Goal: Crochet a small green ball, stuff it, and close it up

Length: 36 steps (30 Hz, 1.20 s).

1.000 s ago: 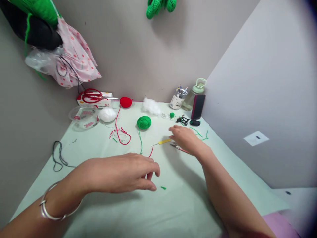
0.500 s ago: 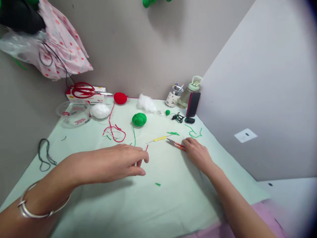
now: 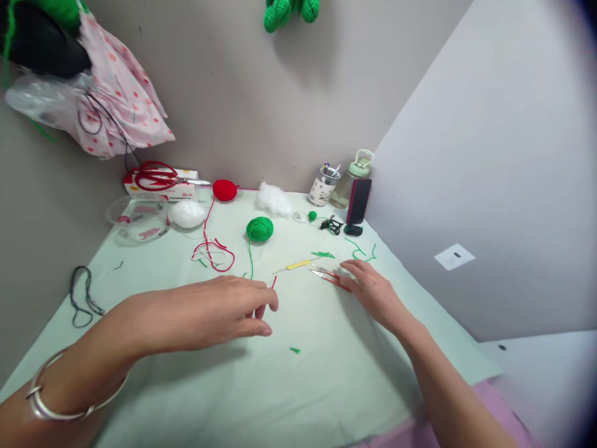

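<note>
My left hand [image 3: 233, 306] hovers above the pale green tabletop, fingers loosely bent, thumb apart from them and nothing held. Just beyond its fingertips lies a short red yarn end [image 3: 274, 282]. My right hand [image 3: 372, 291] is over the handles of small orange-handled thread snips [image 3: 333, 278], its fingers stretched and parted. The thumb side is at the handles; whether it touches them I cannot tell. The snips' blades point left. Behind them are a crochet hook with a yellow grip [image 3: 298, 266] and some green yarn scraps [image 3: 323, 254].
Green [image 3: 260, 229], red [image 3: 224, 190] and white [image 3: 187, 214] yarn balls sit toward the back, near white stuffing [image 3: 273, 199]. Large red scissors [image 3: 156, 176] rest on a box. A pen cup [image 3: 323, 186], bottle [image 3: 347, 186] and phone [image 3: 359, 201] stand at back right.
My right hand has loosened, its fingers straightening and spreading off the snips' handles. My left hand is nearly where it was. The view has tilted up slightly.
</note>
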Motion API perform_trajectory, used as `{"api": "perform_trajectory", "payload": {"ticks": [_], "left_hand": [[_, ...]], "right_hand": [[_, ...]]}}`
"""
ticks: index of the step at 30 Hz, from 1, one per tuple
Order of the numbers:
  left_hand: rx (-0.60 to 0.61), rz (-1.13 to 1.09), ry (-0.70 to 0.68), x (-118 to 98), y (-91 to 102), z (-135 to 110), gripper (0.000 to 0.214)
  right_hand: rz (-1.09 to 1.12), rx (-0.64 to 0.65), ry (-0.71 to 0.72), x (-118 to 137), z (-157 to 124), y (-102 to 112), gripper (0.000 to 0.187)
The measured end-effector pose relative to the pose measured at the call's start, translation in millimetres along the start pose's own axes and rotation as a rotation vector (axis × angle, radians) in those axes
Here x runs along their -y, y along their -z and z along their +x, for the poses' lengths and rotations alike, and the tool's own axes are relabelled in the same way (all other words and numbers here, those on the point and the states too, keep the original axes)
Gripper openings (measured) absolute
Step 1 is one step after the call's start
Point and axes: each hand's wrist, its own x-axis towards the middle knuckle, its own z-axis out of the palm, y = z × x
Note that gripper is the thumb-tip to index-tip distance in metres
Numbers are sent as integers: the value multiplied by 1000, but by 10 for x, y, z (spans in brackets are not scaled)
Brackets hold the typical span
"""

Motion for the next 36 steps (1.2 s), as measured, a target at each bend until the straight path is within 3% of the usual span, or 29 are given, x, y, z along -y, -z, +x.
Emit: {"api": "perform_trajectory", "payload": {"ticks": [2, 5, 8, 10, 14, 17, 21, 23, 25, 27, 28, 31, 36], "left_hand": [[-10, 3, 2, 21, -29, 15, 23], [-73, 45, -40, 77, -195, 154, 34], [-182, 161, -80, 103, -490, 435, 67], [-141, 244, -56, 81, -691, 631, 89], [-28, 462, 62, -9, -948, 883, 107], [-25, 527, 101, -73, -1046, 937, 107], [-18, 571, 148, -174, -1188, 842, 92], [23, 609, 153, -234, -1252, 748, 94], [58, 657, 115, -286, -1291, 663, 93], [71, 695, 102, -318, -1304, 615, 91], [77, 702, 96, -324, -1305, 605, 89], [71, 705, 88, -302, -1318, 611, 83], [-45, 716, 34, -213, -1416, 605, 76]], "right_hand": [[43, 29, 87, 140, -46, -26, 30], [-7, 72, 79, 346, -87, -55, 30], [-22, 91, 55, 472, -81, -29, 27], [-9, 78, 54, 503, -62, -5, 24], [48, 38, 68, 493, -36, 19, 22], [166, 3, 84, 495, -41, 81, 18], [861, -53, 112, 610, -44, 229, 4], [1161, -40, 145, 705, -27, 264, 11], [1318, -7, 207, 800, 3, 247, 29], [1353, 13, 251, 878, 34, 195, 52], [1331, 26, 266, 909, 46, 165, 51], [1231, 7, 291, 964, 51, 95, 20], [1127, -187, 314, 940, 35, 3, 14]]}}
